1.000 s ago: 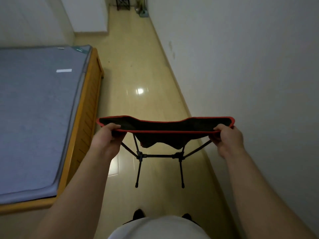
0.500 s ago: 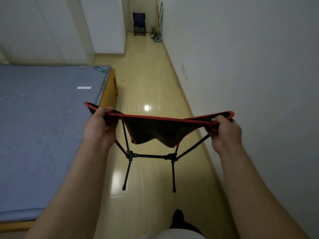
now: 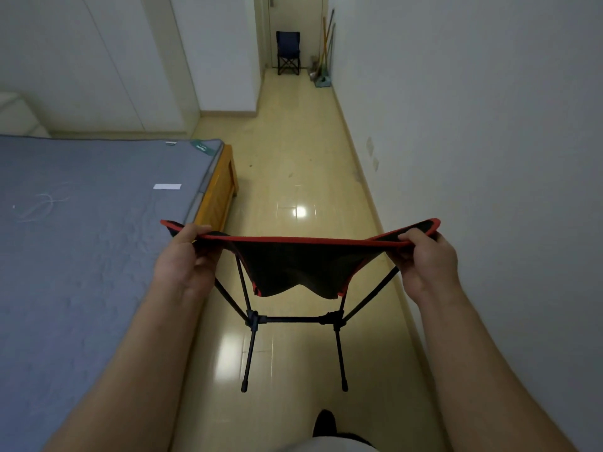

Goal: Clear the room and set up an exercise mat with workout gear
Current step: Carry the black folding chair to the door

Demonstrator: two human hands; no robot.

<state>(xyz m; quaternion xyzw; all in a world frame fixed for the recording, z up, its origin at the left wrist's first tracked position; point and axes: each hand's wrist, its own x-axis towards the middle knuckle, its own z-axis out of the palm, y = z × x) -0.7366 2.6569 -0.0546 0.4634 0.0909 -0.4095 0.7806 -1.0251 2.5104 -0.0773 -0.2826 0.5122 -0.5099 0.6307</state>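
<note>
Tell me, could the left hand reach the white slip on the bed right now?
Probably not: the left hand grips the folding chair, and the white slip lies farther up the bed.

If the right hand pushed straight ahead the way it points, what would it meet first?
Path looks free: the right hand on the folding chair aims down the floor beside the wall; depth unclear, perhaps the brooms eventually.

Bed [image 3: 81,256] cut off at left, chair [image 3: 293,269] frame tops hidden behind seat, distant poles [image 3: 323,47] indistinct
</note>
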